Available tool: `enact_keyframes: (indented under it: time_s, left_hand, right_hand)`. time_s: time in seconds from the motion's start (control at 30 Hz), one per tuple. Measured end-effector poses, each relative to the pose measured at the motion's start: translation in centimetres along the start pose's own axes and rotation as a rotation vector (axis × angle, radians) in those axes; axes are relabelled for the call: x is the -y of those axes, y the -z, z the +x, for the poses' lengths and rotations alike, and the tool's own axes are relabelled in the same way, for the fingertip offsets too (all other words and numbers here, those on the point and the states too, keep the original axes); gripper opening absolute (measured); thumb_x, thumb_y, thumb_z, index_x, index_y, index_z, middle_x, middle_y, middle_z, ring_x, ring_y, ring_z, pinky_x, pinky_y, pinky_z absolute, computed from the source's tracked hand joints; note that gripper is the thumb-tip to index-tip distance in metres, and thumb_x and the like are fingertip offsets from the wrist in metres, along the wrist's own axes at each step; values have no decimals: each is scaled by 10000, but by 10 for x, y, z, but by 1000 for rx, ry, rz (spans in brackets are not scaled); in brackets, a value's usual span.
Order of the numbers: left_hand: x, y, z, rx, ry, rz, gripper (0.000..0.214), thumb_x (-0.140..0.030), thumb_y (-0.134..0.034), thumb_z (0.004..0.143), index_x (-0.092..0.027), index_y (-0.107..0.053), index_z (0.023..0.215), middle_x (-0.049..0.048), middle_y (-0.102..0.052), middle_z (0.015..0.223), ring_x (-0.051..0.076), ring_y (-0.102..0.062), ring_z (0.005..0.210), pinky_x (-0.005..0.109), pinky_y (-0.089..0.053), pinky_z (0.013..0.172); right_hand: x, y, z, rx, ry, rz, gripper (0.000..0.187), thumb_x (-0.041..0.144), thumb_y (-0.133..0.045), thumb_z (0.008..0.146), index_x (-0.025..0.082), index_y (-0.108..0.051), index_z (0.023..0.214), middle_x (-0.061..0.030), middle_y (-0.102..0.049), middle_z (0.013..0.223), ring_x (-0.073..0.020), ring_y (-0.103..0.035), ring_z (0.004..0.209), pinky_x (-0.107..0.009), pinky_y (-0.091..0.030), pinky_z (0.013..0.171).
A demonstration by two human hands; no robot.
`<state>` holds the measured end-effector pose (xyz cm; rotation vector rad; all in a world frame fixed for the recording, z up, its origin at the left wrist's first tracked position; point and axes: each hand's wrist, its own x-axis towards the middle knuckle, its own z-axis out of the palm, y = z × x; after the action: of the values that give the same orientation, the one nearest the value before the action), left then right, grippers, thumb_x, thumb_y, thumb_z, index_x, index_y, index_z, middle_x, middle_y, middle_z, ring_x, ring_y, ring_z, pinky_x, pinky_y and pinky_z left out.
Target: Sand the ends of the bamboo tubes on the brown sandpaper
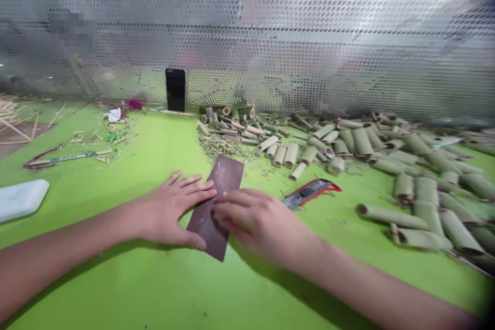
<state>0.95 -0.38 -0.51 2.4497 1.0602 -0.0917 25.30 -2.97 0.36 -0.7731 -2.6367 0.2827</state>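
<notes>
left hand: the person's left hand (170,211) is lying spread open, with its fingertips and thumb resting on the sheet's left side.
right hand: the person's right hand (251,221) is reaching in from the right, its fingers curling lightly over the sheet's right edge; i cannot tell whether it is pinching.
hands: they are close together, fingertips nearly meeting, with both touching the sheet.
held thing: a dark brown rectangular sheet (226,178) is lying tilted between the hands on the table, its lower corner pointing toward the person.
nearest things: a red-edged utility knife (307,193) is lying just beyond the right hand, and fine bamboo shavings (220,147) are scattered just past the sheet.
pile: many cut bamboo tube sections (361,142) are lying in a loose heap, spreading across the right side of the table.
table: a bright green table top (116,278) is stretching beneath everything.
left side: a white rounded object (21,200) is sitting near the edge, beside thin bamboo strips (11,113).
back: a black phone (175,90) is standing upright against a perforated metal screen (309,36).
</notes>
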Motion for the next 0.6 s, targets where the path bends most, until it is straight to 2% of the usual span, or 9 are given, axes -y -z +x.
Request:
enact_keyframes:
  time_s: [0.17, 0.3, 0.4, 0.53, 0.6]
  left_hand:
    - [-1, 0, 0, 0, -7, -10, 1062, -901, -485, 797, -273, -242, 1618, 53, -150, 1688, 378, -100, 1569, 654, 9, 1259]
    - [0, -1, 0, -2, -11, -15, 1063, -891, -490, 806, -280, -201, 1627, 57, -130, 1688, 379, -100, 1569, 656, 10, 1258]
    - [2, -3, 0, -14, -40, -14, 1034, -883, -496, 811, -298, -228, 1621, 50, -150, 1688, 379, -101, 1569, 653, 12, 1260]
    - [2, -3, 0, -22, -34, -13, 1046, -884, -501, 806, -306, -201, 1625, 53, -140, 1690, 390, -105, 1566, 666, -9, 1254]
    - [2, -2, 0, -14, -41, -4, 1037, -878, -504, 810, -302, -213, 1622, 52, -155, 1688, 389, -108, 1566, 673, -2, 1250]
  right_hand:
    - [1, -1, 1, 17, 28, 23, 140, 169, -592, 982, 190, -725, 1021, -63, -747, 1038, -199, -683, 900, -351, -546, 831]
    - [1, -3, 1, -5, -7, -5, 155, 145, -578, 969, 186, -724, 1002, -76, -746, 1056, -226, -687, 936, -384, -554, 858]
    - [0, -3, 1, 27, 55, 25, 166, 164, -566, 978, 190, -726, 1012, -70, -748, 1022, -221, -687, 922, -387, -557, 870]
    - [1, -2, 1, -11, -6, 5, 168, 116, -582, 953, 178, -725, 1016, -76, -747, 1062, -227, -688, 932, -396, -558, 869]
    - [5, -2, 0, 31, 23, 65, 170, 119, -576, 962, 176, -723, 1027, -74, -745, 1059, -223, -683, 947, -390, -551, 888]
